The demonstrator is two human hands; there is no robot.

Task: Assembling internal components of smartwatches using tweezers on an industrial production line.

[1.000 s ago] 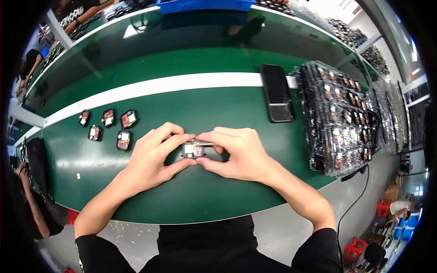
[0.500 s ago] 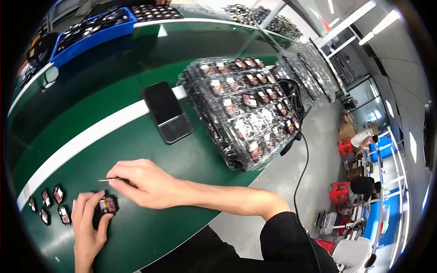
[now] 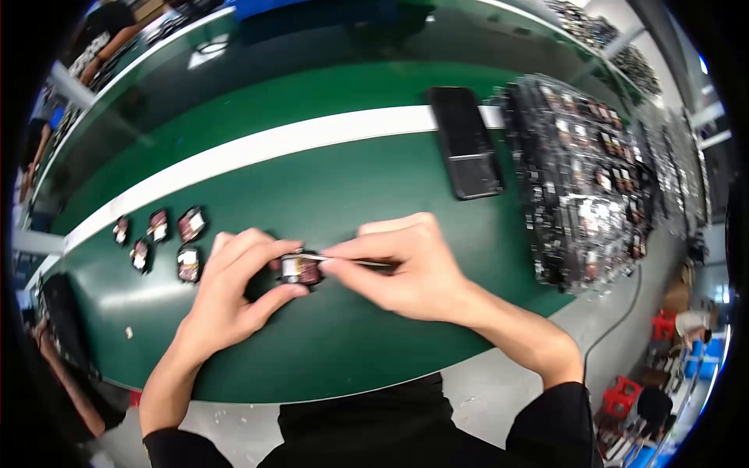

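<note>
A small black electronic part (image 3: 300, 269) with a reddish-brown middle and a pale label lies on the green table. My left hand (image 3: 234, 285) grips it at its left side between thumb and fingers. From the other side, my right hand (image 3: 402, 265) pinches thin metal tweezers (image 3: 316, 257), whose tip lies over the part's upper edge; the exact contact is too small to tell. Left of my left hand, several similar parts sit apart on the table, the closest being one with a pale label (image 3: 189, 264).
A black phone-like device (image 3: 466, 144) lies across the white strip (image 3: 343, 129). Stacked clear plastic trays (image 3: 577, 187) of similar parts stand at the right. A tiny pale scrap (image 3: 129, 332) lies at the left. Another person's arm (image 3: 70, 382) shows at the left edge.
My view has swung left, so the table and trays appear shifted right. The tweezers' tip has come from beyond the part down onto its upper edge. My left hand keeps its hold.
</note>
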